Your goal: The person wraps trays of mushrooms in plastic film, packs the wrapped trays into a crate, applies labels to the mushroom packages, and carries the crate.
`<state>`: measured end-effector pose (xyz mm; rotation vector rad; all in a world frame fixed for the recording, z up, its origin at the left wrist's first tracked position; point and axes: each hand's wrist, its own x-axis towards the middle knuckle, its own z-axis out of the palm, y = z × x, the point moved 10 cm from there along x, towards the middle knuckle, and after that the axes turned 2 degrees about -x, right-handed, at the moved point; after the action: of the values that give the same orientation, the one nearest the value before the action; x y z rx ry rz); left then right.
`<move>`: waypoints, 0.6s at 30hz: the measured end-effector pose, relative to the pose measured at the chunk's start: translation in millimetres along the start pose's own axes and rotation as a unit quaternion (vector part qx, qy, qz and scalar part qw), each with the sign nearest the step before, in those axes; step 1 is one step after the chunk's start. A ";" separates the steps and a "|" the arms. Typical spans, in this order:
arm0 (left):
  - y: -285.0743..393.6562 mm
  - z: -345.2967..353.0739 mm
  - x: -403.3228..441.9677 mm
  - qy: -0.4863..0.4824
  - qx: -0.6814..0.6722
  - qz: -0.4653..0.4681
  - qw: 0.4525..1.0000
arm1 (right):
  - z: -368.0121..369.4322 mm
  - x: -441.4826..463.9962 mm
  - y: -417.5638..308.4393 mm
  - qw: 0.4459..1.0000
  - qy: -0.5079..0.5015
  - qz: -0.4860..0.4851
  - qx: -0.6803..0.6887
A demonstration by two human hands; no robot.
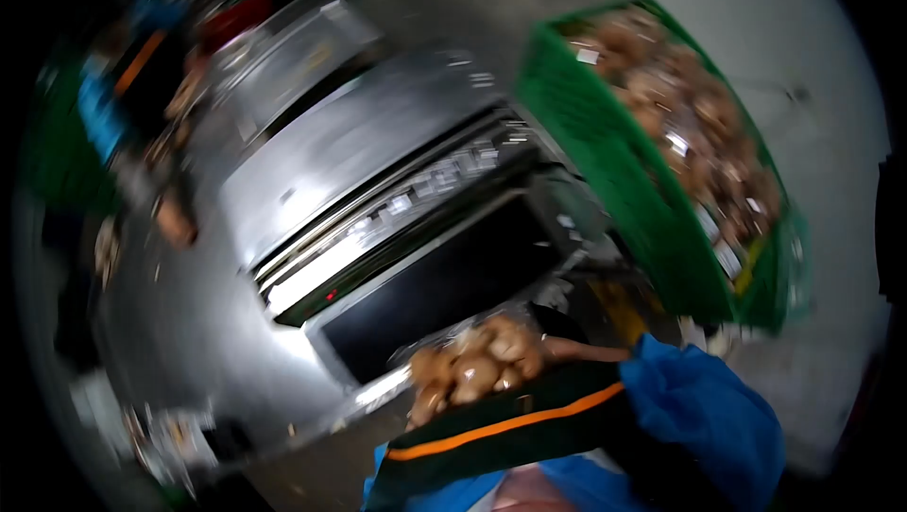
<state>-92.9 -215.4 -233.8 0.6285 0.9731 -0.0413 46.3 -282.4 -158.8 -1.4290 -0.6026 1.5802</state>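
Note:
A clear bag of brown round produce (477, 366) is held up close to my apron, at the lower middle of the view. My right hand (557, 349) reaches in from the blue sleeve on the right and meets the bag's right side; its fingers are mostly hidden and blurred. My left hand does not show. Just beyond the bag lies the dark flat surface (439, 290) of a steel machine (364, 139), with a slot of shiny parts across its middle and a small red light.
A green crate (605, 172) full of bagged brown produce stands at the right. Along the left runs a steel table (208, 342). A co-worker (142, 106) in blue sleeves and a dark apron is beyond it, one hand low over the table. Clutter (179, 436) sits lower left.

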 end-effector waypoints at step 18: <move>104.2 542.9 -67.7 -0.494 0.552 0.559 0.372 | -350.0 -460.2 -59.5 0.763 0.644 -0.025 0.047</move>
<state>311.3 -425.4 86.6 2.0872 -1.0680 0.1529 367.1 -717.9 54.1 -1.9579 0.2803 0.2741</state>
